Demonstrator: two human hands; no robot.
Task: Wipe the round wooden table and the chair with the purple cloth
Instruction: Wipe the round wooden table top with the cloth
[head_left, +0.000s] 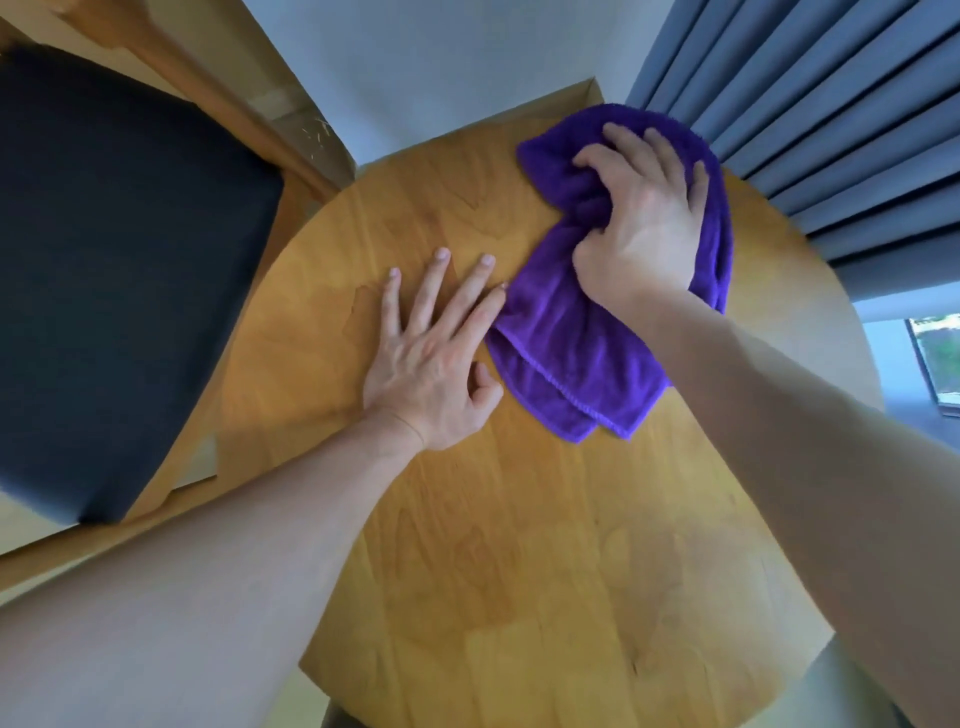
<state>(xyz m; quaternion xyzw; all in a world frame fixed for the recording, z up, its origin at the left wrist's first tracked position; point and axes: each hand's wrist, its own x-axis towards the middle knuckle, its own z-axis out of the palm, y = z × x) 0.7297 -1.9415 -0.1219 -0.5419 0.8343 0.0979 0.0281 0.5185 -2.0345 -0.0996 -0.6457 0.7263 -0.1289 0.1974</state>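
The round wooden table (519, 545) fills the middle of the head view. A bunched purple cloth (576, 358) lies on its far right part. My right hand (649, 218) presses down on the cloth's upper half and grips its folds. My left hand (436, 358) rests flat on the bare wood just left of the cloth, fingers spread, fingertips touching the cloth's edge. The chair (104, 270), with a dark seat cushion and a light wooden frame, stands to the left of the table.
Grey-blue pleated curtains (831, 114) hang close behind the table's right side. A pale wall (441, 67) rises behind the table. A window corner (940, 364) shows at the right edge.
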